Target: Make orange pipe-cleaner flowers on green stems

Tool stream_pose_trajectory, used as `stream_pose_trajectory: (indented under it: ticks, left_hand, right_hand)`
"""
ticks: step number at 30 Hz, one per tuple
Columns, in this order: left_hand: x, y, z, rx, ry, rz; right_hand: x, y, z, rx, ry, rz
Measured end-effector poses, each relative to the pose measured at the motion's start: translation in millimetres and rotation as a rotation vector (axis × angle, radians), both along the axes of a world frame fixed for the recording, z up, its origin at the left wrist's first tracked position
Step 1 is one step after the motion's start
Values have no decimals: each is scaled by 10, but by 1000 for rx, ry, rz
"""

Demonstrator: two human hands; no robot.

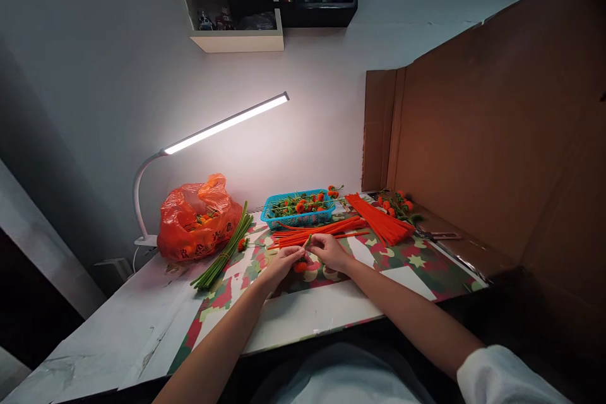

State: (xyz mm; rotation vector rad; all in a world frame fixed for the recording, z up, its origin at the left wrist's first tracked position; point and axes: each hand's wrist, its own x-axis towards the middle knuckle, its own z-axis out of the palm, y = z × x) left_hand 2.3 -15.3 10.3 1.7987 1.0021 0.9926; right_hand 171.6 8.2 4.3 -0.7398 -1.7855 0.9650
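Note:
Both hands meet over the middle of the patterned table covering, fingertips close together. My left hand (284,262) is closed in a pinch on an orange flower (300,266), whose head hangs just below the fingers. My right hand (330,251) is also pinched, at a short green piece (308,241) that sticks up between the two hands; the fingers hide how it joins the flower. Just behind the hands lie loose red-orange strips (326,229). A blue basket (298,219) of green-stemmed orange flowers stands beyond them.
An orange plastic bag (196,224) and a bundle of green stems (225,255) lie left. Fanned red strips (381,221), more flowers (396,204) and scissors (440,235) are right, by a cardboard wall (473,139). A lit lamp (227,123) reaches over the table.

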Motion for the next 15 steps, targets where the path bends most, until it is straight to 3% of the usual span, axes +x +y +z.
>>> stream_pose_trajectory:
  ticks: [9, 15]
  left_hand:
    - [39, -35, -46, 251, 73, 227]
    - [31, 1, -45, 207, 32, 214]
  right_hand:
    - [28, 10, 12, -25, -7, -149]
    - [15, -12, 38, -52, 22, -129]
